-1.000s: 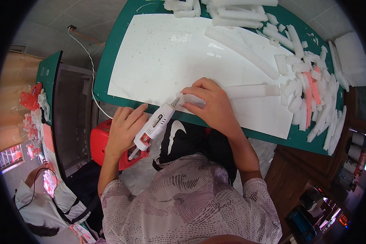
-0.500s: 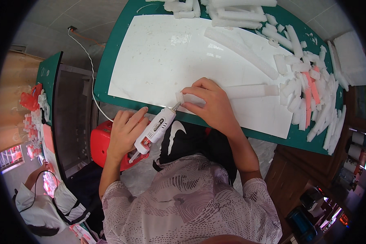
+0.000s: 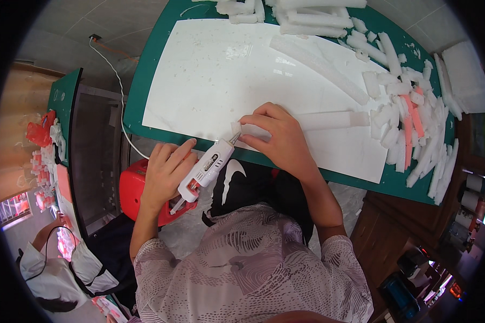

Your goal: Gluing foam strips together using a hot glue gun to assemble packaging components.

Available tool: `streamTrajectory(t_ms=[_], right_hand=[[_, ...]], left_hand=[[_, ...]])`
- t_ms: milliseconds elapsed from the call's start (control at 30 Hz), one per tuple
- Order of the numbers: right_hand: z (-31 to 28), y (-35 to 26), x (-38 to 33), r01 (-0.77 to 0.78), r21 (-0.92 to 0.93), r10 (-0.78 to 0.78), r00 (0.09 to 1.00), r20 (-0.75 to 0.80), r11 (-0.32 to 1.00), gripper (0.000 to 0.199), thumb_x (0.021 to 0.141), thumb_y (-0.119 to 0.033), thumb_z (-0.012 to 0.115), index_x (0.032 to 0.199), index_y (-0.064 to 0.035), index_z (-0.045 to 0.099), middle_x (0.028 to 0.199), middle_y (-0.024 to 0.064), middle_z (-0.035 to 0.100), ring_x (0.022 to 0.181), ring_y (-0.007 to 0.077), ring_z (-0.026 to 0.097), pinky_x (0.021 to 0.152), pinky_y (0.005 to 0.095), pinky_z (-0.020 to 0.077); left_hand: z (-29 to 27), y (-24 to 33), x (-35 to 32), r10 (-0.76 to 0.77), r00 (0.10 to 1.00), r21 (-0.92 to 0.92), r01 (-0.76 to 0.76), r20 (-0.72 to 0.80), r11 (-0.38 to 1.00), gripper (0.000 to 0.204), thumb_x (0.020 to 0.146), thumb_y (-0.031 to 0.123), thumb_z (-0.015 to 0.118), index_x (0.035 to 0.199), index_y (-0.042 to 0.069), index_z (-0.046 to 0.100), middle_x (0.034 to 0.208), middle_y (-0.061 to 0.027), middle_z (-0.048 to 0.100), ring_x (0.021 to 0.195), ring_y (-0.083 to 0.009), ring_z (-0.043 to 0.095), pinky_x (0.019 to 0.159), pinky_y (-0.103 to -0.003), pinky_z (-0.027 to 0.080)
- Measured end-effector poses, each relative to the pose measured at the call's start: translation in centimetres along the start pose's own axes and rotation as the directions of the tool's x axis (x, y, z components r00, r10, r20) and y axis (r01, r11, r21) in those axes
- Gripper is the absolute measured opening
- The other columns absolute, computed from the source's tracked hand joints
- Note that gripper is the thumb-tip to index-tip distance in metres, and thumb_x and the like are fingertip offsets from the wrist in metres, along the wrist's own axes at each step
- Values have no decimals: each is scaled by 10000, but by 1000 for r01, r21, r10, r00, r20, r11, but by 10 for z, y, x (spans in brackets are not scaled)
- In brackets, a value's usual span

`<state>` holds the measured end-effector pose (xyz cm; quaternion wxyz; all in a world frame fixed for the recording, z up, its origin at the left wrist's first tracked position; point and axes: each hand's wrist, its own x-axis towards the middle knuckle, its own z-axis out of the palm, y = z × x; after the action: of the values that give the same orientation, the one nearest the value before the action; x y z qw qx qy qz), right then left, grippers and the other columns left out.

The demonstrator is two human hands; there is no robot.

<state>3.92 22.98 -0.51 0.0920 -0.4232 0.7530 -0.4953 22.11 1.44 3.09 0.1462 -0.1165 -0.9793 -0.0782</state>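
My left hand [image 3: 170, 169] is wrapped round the handle of a white glue gun [image 3: 209, 166], which the palm partly hides. Its metal nozzle points up and right, reaching the end of a white foam strip [image 3: 328, 121]. That strip lies along the near part of a glossy white sheet and runs on beyond my right hand [image 3: 275, 131]. The thumb and fingers of this hand pinch the strip close to its left end, beside the nozzle. Whether the nozzle touches the foam is too small to tell.
The white sheet [image 3: 199, 70] covers much of a green table [image 3: 136, 116]. Another foam strip [image 3: 320, 70] lies across it. Foam offcuts [image 3: 415, 129], some pink, heap up at the right. A red stool [image 3: 132, 188] and white cord [image 3: 119, 81] are leftward; a co-worker [image 3: 64, 269] sits lower left.
The glue gun has shifted very slightly up and right at the foam's end. My right hand keeps its pinch with hardly any movement.
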Motion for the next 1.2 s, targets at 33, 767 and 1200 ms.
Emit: streamTrajectory(t_ms=[33,767,1200], right_hand=[[0,0,0,-1,4,1,1000,0,1000,293,743,-147,832,1010,-71,738,917,74,609,866,245,610,761,347,494],[1,0,1,1,-4,-1,1000,1,1000,277,750,-152,827,1000,-68,742,907,73,610,858,242,607,755,347,491],[0,0,1,-9,12,9,1000,1,1000,277,752,-146,821,1006,-71,741,912,79,617,866,250,609,764,352,492]], left_hand=[[0,0,0,0,1000,0,0,1,1000,310,723,233,663,949,22,641,1223,-122,651,848,-254,580,726,-380,446],[4,0,-1,-48,999,-66,47,-13,997,364,701,235,695,977,6,637,1228,-133,642,853,-274,570,750,-396,447],[4,0,1,-52,997,-64,56,52,996,360,705,242,694,978,15,632,1230,-122,637,859,-269,565,744,-390,436]])
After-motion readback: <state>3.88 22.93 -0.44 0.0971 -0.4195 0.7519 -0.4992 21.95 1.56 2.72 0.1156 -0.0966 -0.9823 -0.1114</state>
